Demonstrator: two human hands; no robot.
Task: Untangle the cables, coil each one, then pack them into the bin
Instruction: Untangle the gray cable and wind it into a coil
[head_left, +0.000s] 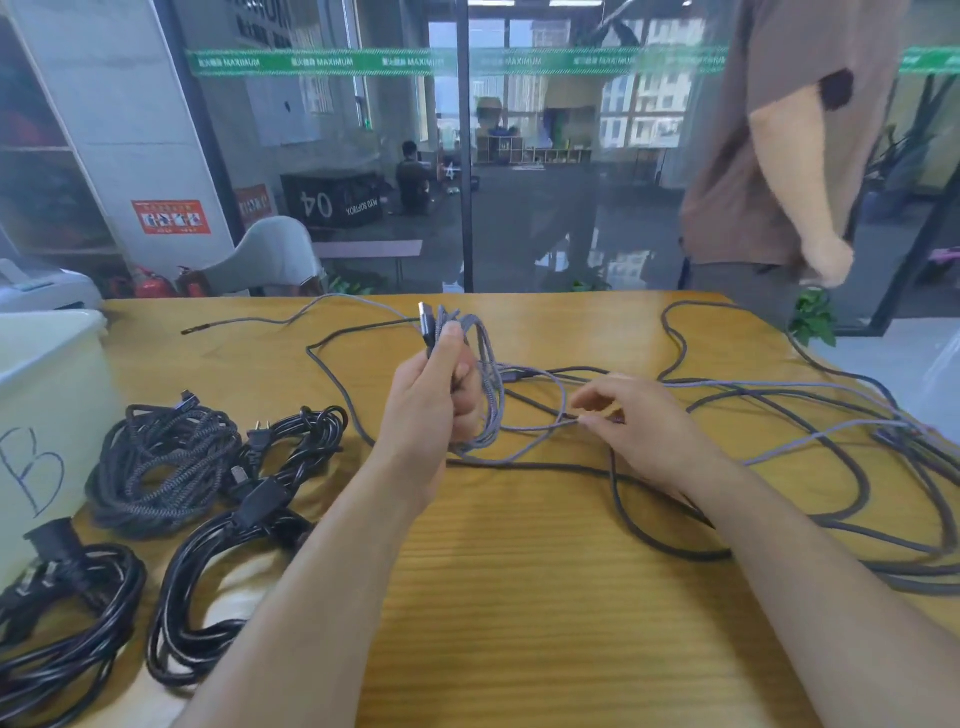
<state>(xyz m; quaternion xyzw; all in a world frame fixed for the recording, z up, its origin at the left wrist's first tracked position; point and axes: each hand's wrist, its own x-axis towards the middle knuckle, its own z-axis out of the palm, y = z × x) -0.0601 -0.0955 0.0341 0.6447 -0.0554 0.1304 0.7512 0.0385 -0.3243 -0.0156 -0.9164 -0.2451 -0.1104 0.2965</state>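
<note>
left hand (434, 395) fingers grasp half-wound grey cable (480, 374) above desk (519, 571) | right hand (631, 423) pinches its free strand | risk: strand snags crossing dark cables (675, 540), loops slip

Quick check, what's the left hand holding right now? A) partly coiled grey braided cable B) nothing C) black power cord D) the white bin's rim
A: the left hand grips a bundle of loops of the grey braided cable, its connector sticking up above the thumb.
</note>
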